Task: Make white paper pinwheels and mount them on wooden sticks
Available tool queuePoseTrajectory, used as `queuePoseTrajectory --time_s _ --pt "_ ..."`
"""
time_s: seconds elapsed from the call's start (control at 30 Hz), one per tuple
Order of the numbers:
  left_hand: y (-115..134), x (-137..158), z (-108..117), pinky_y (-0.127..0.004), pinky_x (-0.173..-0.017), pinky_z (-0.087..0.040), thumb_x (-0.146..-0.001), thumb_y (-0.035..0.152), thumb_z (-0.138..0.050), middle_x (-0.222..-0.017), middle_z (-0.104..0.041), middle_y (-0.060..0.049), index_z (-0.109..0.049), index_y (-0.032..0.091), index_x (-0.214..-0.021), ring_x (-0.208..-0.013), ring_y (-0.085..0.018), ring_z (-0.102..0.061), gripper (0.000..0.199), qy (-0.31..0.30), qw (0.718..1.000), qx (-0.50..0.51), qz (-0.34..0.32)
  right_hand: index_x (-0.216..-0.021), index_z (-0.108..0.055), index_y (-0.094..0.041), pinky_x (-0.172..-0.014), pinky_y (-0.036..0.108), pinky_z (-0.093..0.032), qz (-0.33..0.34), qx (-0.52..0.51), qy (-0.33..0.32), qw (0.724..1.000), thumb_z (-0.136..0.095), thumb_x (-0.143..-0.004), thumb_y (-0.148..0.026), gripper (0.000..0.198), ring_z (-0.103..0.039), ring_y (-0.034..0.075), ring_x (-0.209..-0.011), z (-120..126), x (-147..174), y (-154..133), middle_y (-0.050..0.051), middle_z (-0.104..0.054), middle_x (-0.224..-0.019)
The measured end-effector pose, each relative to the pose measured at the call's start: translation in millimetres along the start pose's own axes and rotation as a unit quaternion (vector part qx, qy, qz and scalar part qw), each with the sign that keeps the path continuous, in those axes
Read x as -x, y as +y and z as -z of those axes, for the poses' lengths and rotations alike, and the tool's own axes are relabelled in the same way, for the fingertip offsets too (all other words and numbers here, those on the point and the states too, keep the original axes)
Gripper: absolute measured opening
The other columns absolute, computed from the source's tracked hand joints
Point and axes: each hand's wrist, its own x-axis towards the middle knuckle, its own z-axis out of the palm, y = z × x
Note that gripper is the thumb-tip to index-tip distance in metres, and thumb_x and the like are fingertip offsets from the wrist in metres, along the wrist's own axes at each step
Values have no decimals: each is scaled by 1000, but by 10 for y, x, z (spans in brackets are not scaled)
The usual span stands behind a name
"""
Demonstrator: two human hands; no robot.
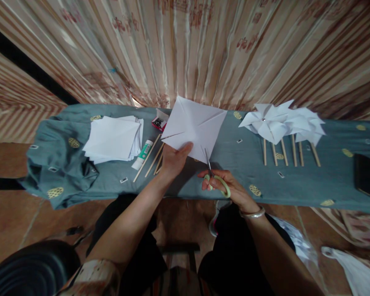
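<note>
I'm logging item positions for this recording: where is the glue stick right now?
In the head view, the glue stick lies left of centre on the cloth, between the stack of white paper and the loose wooden sticks.

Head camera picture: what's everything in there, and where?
Held sheet: one, white, left hand.
Scissors: one, green handles, right hand.
Paper stack: one, white, left side.
Glue stick: one, white and green, beside stack.
Loose sticks: at least three, pale, beside glue.
Small box: one, red, behind sticks.
Pinwheels: several overlapping, white, right side.
Pinwheel sticks: six visible, pale, below pinwheels.
Flat object: one, black, right end.
Cloth: one, blue-green, under these.
Curtain: at least one, striped beige, behind.
Floor: one, brown, below.
Ribbed thing: one, black, bottom left.
Crumpled items: at least two, whitish, lower right.
Bracelet: one, silver, right wrist.
Trouser legs: two, black, bottom.
Left hand: one, bare, on sheet.
Right hand: one, bare, holding scissors.
</note>
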Motion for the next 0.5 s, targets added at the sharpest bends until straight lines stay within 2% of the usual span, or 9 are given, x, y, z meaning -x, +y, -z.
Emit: queuePoseTrajectory --time_s 0.23,0.5 --pt "23 6 8 -34 -93 -48 -61 20 -79 -92 -74 0 -67 26 -110 -105 -23 -65 51 -4 999 24 35 -92 -71 -18 -57 26 -48 7 -7 -1 1000 -71 -72 -53 40 -58 14 -60 -1 -14 5 1 -65 -66" --pt "29 2 30 -38 -94 -47 -62 20 -77 -89 -74 -3 -68 24 -109 -101 -25 -66 48 -4 1000 -1 -2 -89 -71 -18 -52 24 -44 5 -16 8 1000 -74 -71 -49 36 -56 12 -56 -20 -12 21 0 -63 -62"
